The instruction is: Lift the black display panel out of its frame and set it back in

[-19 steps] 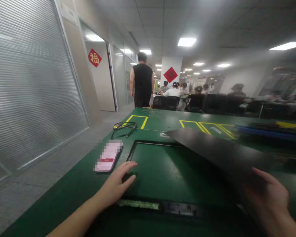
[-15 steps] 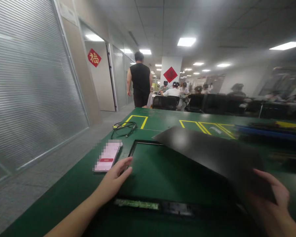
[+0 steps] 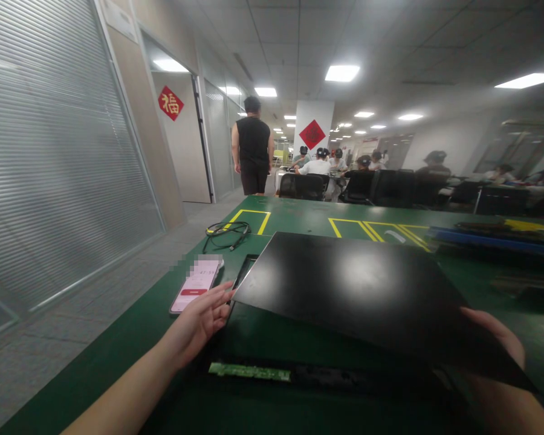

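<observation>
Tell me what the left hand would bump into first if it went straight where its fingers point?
The left hand would probably meet the black sheet first: its left corner sits just ahead. Depth is unclear, so they might be touching now.

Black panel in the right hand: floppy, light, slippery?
The black panel is likely fairly stiff: its far edge looks straight with the right hand at one side. Probably light for its size, being thin. Its smooth sheen suggests it could slip.
</observation>
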`<state>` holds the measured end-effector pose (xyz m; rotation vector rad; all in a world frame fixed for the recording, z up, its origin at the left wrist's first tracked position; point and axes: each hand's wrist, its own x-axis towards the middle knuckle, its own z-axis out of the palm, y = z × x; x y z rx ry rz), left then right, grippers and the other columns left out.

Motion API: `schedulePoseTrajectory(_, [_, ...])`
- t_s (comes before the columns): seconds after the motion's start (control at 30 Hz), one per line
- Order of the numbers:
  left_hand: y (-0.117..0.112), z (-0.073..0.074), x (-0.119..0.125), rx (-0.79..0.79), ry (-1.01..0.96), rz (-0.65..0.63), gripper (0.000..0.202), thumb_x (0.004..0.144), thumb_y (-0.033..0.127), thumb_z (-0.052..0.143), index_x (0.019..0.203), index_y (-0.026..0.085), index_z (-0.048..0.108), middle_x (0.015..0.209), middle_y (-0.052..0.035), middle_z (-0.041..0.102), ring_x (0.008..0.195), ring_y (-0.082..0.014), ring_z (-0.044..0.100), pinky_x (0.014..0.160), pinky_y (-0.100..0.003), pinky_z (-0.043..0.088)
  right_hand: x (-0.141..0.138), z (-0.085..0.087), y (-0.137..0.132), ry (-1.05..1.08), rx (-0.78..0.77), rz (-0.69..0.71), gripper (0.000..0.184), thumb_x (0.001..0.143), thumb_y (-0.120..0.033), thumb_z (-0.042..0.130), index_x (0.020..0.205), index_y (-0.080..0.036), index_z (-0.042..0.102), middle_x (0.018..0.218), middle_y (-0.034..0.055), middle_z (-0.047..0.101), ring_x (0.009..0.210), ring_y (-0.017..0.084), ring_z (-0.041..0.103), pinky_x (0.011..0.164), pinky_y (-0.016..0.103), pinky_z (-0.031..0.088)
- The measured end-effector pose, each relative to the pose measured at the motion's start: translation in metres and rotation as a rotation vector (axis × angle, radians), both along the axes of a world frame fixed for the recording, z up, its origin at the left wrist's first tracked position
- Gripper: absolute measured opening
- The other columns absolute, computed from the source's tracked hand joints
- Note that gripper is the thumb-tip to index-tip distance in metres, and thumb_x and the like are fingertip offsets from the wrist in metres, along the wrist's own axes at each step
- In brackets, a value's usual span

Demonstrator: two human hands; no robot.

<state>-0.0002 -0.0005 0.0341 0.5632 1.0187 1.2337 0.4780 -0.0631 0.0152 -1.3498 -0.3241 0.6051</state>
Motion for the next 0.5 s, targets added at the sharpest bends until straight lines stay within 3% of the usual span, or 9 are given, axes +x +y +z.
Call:
schedulePoseTrajectory(0.07, [-0.001, 0.002, -0.001, -0.005, -0.071, -0.025, 0.029, 0.094, 0.007, 0.068, 0.123, 0.009, 0.073, 0.088, -0.0051, 0.076, 0.051, -0.0079, 0.062, 0.042, -0.017, 0.049, -0.005, 0.007, 0.0, 0.08, -0.02, -0.044, 0.018, 0.05, -0.031, 0.081, 0.06, -0.03, 0.066, 0.069, 0.0036, 0.077, 0.059, 0.028, 0.066, 0.074, 0.054, 0.062])
schedulePoseTrajectory(0.13, [-0.002, 0.002, -0.001, -0.004, -0.117, -0.047, 0.026, 0.095, 0.008, 0.067, 0.12, 0.008, 0.074, 0.08, -0.003, 0.072, 0.05, -0.0081, 0.059, 0.044, -0.018, 0.048, -0.006, 0.01, 0.001, 0.122, -0.027, 0.002, 0.015, 0.051, -0.031, 0.08, 0.059, -0.03, 0.067, 0.07, 0.0036, 0.078, 0.06, 0.029, 0.067, 0.074, 0.054, 0.062])
schedulePoseTrajectory(0.3, [-0.004, 0.001, -0.001, 0.017, -0.134, -0.076, 0.022, 0.09, 0.012, 0.072, 0.111, 0.01, 0.079, 0.067, 0.001, 0.063, 0.047, -0.0093, 0.053, 0.048, -0.02, 0.049, 0.001, 0.002, 0.005, 0.066, -0.045, 0.069, 0.012, 0.052, -0.031, 0.079, 0.057, -0.03, 0.068, 0.065, 0.0026, 0.076, 0.058, 0.03, 0.068, 0.067, 0.053, 0.061])
schedulePoseTrajectory(0.4, [-0.006, 0.002, 0.001, 0.018, -0.09, -0.04, 0.023, 0.086, 0.013, 0.075, 0.109, 0.013, 0.08, 0.066, 0.0016, 0.063, 0.043, -0.0085, 0.048, 0.046, -0.02, 0.049, 0.004, -0.004, 0.006, -0.005, -0.012, 0.039, 0.013, 0.051, -0.026, 0.08, 0.059, -0.03, 0.07, 0.06, -0.0007, 0.074, 0.055, 0.027, 0.067, 0.063, 0.047, 0.061])
schedulePoseTrajectory(0.5, [-0.008, 0.006, 0.003, -0.019, -0.03, 0.03, 0.023, 0.084, 0.011, 0.076, 0.106, 0.014, 0.08, 0.073, -0.0011, 0.069, 0.046, -0.0106, 0.055, 0.048, -0.021, 0.052, 0.003, -0.007, 0.007, -0.015, 0.008, 0.038, 0.015, 0.05, -0.022, 0.08, 0.059, -0.03, 0.07, 0.058, -0.0031, 0.073, 0.053, 0.024, 0.066, 0.059, 0.042, 0.059])
